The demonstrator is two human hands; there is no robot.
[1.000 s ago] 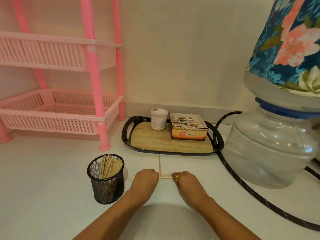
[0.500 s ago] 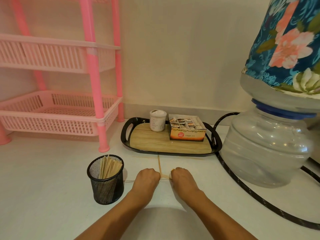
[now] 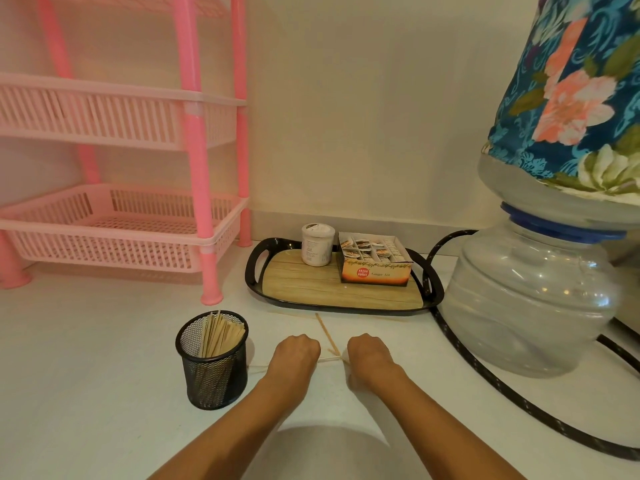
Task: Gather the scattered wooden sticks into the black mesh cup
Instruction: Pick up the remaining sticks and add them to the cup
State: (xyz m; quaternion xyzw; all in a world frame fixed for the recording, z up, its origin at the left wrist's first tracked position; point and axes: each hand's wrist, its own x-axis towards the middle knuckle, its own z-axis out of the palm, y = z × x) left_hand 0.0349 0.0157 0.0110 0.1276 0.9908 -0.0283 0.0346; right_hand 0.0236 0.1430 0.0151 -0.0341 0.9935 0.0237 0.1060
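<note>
Two bare hands rest knuckles-up on the white worktop [image 3: 104, 358], the left hand [image 3: 296, 355] and the right hand [image 3: 370, 355] set close together with a short gap between them. Both are curled downward with the fingers hidden beneath; whether either actually pinches a stick cannot be told.

Several thin, pale wooden sticks [image 3: 327, 336] lie loose on the worktop. One runs crosswise through the gap between the hands, and its left end shows again near the cup. Another slants away from the gap toward the far side. A further long one lies along the near rim of the black oval tray with wood-grain base [image 3: 256, 268].

The black cylindrical mesh cup [image 3: 213, 362] stands upright to the left of the left hand, already holding a leaning bundle of sticks.

Judged handling: the sticks appear very light, stiff and flat, likely to slide on the smooth surface and to snap if bent. Lifting by a fingertip pinch near one end, or gathering them parallel before lifting, would seem sound.

Obscured: the fingertips, any contact with the sticks, and how many sticks lie under the hands. The stick by the tray is faint against the worktop. A braided black hose [image 3: 485, 375] lies to the right.
</note>
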